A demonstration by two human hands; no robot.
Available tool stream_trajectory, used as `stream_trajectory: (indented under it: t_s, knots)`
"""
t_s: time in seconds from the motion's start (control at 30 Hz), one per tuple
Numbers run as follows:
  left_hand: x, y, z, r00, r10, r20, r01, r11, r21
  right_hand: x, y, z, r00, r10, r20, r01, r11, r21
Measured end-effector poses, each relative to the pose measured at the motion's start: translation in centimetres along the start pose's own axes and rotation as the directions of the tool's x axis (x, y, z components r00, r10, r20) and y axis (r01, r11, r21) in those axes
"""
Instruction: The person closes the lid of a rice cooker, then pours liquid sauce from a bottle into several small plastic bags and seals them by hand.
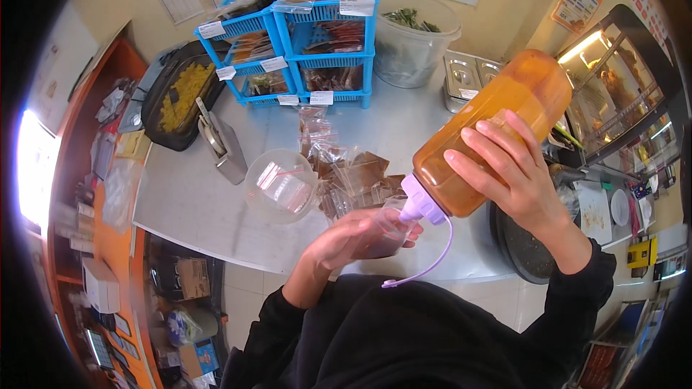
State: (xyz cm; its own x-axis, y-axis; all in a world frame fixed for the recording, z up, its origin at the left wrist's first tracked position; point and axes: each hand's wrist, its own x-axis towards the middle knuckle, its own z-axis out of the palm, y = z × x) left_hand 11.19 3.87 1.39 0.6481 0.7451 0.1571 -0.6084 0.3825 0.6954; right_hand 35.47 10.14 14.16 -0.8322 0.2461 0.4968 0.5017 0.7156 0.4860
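My right hand [503,156] grips a large clear squeeze bottle [486,113] of orange-brown sauce, tilted with its lilac nozzle cap [424,202] pointing down to the left. A lilac cap strap [444,253] dangles from the neck. In my left hand [346,235] is a small clear zip-lock bag [385,232], its mouth around the nozzle tip and some dark sauce apparently inside. Behind my hands lies a heap of filled brown sauce bags [362,173]. A round translucent tub [254,202] beside them holds flat zip-lock bags [286,189].
Blue stacked plastic baskets [330,56] with bagged goods stand at the back of the metal table [216,227]. Left are a tape dispenser [221,146] and a black tray [157,102] of yellow food. A leaf-filled bucket [413,59], lidded steel containers [459,78] and a lit display case [616,86] stand right.
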Motion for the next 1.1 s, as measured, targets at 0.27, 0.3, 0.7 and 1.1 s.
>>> stream_trajectory:
  t_s: [0.27, 0.3, 0.7, 1.1]
  knots:
    - [0.0, -0.4, 0.6, 1.0, 0.006, -0.008, -0.006, 1.0, 0.001, -2.1, -0.5, 0.7, 0.983, 0.18, 0.031, -0.183, 0.957, 0.225]
    - [0.0, -0.5, 0.6, 1.0, -0.002, -0.01, 0.002, 1.0, 0.003, -2.6, -0.7, 1.1, 0.978, 0.206, 0.036, -0.208, 0.942, 0.264]
    - [1.7, -1.0, 0.1, 0.997, -0.073, -0.025, 0.068, 0.986, -0.153, -10.5, -6.4, 13.4, 0.496, 0.814, 0.302, -0.572, 0.045, 0.819]
    - [1.9, -1.3, 0.5, 0.994, -0.095, -0.05, 0.093, 0.994, -0.052, -8.8, -12.0, 8.4, 0.22, 0.954, -0.203, -0.443, 0.283, 0.851]
